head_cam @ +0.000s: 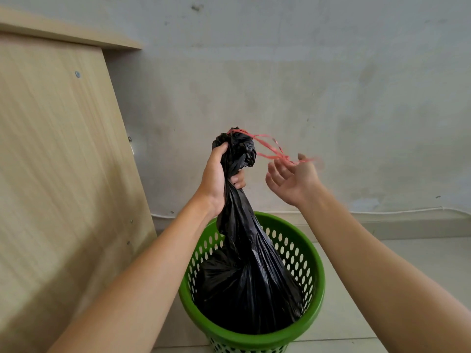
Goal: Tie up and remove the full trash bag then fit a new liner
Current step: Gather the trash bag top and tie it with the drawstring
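Observation:
A full black trash bag (251, 281) sits in a green perforated bin (309, 253) on the floor. My left hand (216, 174) grips the bag's gathered, twisted neck and holds it up above the bin. Red drawstrings (267, 146) run from the top of the neck to the right. My right hand (293, 179) is beside the neck, palm up with its fingers spread and loosely bent. The red strings lie across its fingertips, and that spot is blurred by motion. No new liner is in view.
A light wooden cabinet side (58, 161) stands close to the left of the bin. A grey wall (305, 85) is behind, with a thin white cable (407, 212) along its base. Pale floor tiles (420, 263) lie to the right.

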